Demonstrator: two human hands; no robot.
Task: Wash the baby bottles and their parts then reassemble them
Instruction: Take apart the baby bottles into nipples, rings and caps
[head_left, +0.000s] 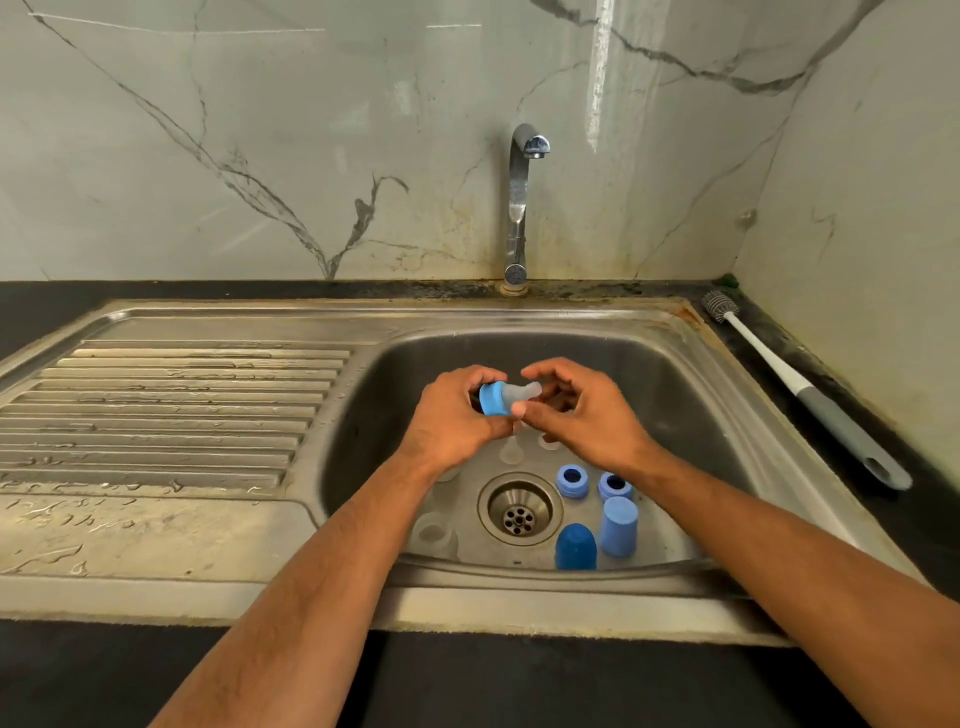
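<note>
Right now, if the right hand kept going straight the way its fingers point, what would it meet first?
The right hand points leftward at the clear teat in the blue ring that the left hand holds. It would meet the teat first, and already seems to touch it.

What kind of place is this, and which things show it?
Most likely a home kitchen: a steel sink with a ribbed draining board set in a dark counter, a tap against a marble-look wall, and a bottle brush lying beside the basin.
</note>
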